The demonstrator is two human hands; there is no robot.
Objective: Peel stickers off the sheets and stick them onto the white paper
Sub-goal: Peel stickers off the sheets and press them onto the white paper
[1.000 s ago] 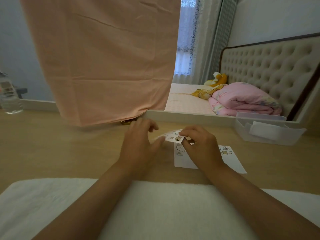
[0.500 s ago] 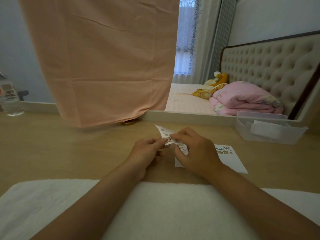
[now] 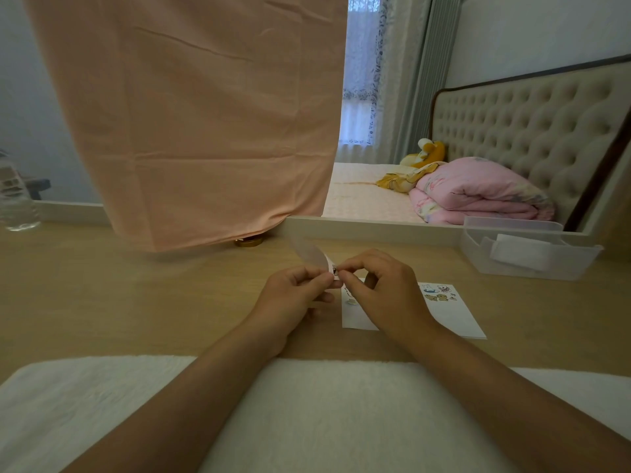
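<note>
A small sticker sheet [image 3: 312, 254] is held up above the wooden table, bent back and blurred. My left hand [image 3: 293, 298] pinches its lower end between thumb and fingers. My right hand [image 3: 382, 291] pinches a small sticker [image 3: 334, 269] at the sheet's near edge with thumb and forefinger. Under my right hand, the white paper [image 3: 447, 315] lies flat on the table, with several animal stickers near its far right corner and a couple near its left edge. My right hand hides the paper's middle.
A white towel [image 3: 307, 411] covers the table's near edge under my forearms. A clear plastic tray [image 3: 526, 257] stands at the back right, a water bottle [image 3: 15, 203] at the far left, and a peach cloth [image 3: 191, 124] hangs at the back.
Both hands have drawn together and lifted the sheet off the paper. The sheet now curls backward, and my right fingers have closed on a sticker at its edge.
</note>
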